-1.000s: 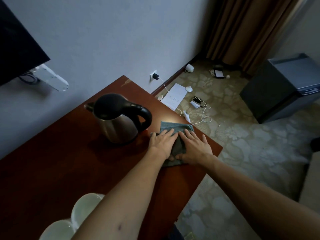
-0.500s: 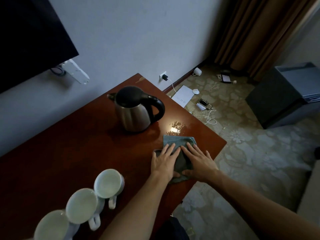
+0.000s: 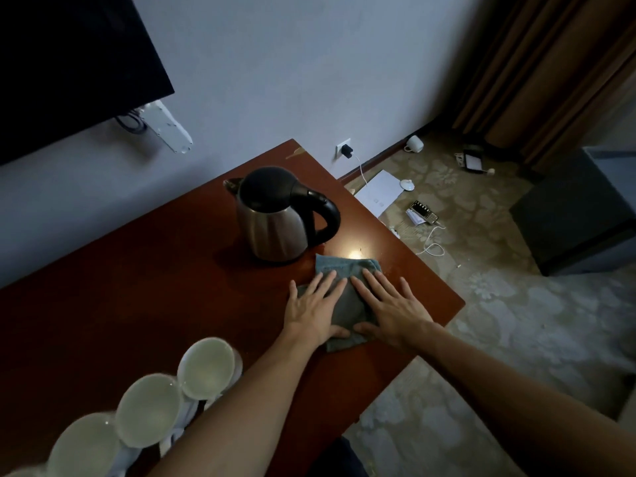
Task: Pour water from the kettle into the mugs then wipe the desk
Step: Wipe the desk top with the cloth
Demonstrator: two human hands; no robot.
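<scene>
1. Dim room: a reddish-brown table [image 3: 137,287] stands against a pale wall, with patterned carpet [image 3: 516,321] to its right.
2. Both grips lie released: the left hand [image 3: 316,308] and right hand [image 3: 389,304] press flat, fingers straight, on a blue-grey cloth [image 3: 347,294] near the table's right edge.
3. A steel kettle [image 3: 275,218] stands upright just behind the cloth.
4. Three white mugs [image 3: 144,407] sit in a row at the near left.

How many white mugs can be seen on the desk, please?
3 clearly: a diagonal row at the desk's near-left corner, one mug, a second, a third. A white edge at the bottom-left frame border may be a fourth.
</scene>
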